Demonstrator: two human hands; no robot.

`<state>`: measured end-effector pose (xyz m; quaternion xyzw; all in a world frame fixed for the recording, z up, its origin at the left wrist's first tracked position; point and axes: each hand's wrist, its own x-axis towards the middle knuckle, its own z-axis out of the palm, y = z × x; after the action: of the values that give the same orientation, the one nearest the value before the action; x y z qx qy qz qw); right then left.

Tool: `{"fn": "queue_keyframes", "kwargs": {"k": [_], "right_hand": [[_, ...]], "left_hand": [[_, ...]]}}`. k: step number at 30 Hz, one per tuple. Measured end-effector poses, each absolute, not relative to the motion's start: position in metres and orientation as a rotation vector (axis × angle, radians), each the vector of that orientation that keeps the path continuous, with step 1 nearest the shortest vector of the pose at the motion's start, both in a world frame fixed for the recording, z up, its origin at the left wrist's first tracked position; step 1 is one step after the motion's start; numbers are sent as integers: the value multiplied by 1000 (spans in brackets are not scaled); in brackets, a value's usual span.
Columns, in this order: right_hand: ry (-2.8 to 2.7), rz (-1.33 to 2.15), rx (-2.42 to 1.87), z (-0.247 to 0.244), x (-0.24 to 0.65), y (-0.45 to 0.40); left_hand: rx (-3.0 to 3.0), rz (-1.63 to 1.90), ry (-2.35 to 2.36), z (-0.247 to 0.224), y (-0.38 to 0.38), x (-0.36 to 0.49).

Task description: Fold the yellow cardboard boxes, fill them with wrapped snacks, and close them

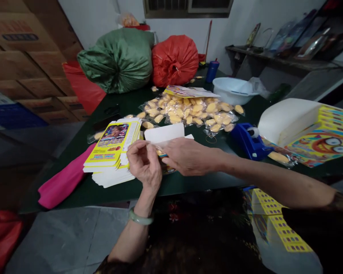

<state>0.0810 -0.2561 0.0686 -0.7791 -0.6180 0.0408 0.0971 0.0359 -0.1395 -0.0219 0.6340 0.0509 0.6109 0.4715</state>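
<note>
Our left hand (145, 164) was curled, our right hand (190, 156) half closed by the white card (164, 132); couldn't tell what either held. Light fingertips seemed best against creases.

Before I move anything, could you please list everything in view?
table: one, dark green, centre
wrapped pieces: many, pale yellow, mostly heaped mid-table
flat cartons: one stack, yellow and white, left
small carton: one, white flap, at the hands
tape dispenser: one, blue, right
display box: one, multicoloured, far right
elongated item: one, pink, left
basin: one, whitish, back right
cup: one, blue, behind basin
sacks: two, green and red, table's back
brown boxes: several, stacked left
crate: one, blue, far left
shelf: one, greyish, right wall
bottles: several, mostly clear, on shelf
window: one, dark, back wall
bracelet: one, pale green, left wrist
left hand, right hand: bare, centre
</note>
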Motion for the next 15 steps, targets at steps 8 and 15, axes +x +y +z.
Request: {"fn": "queue_keyframes", "kwargs": {"k": [8,15], "right_hand": [[-826,-320,-2293,21,137,-306],[-808,313,-2621,-48,168,-287]], "left_hand": [[1527,1551,339,-11,-134,35],[1492,1483,206,-13,-133,38]]}}
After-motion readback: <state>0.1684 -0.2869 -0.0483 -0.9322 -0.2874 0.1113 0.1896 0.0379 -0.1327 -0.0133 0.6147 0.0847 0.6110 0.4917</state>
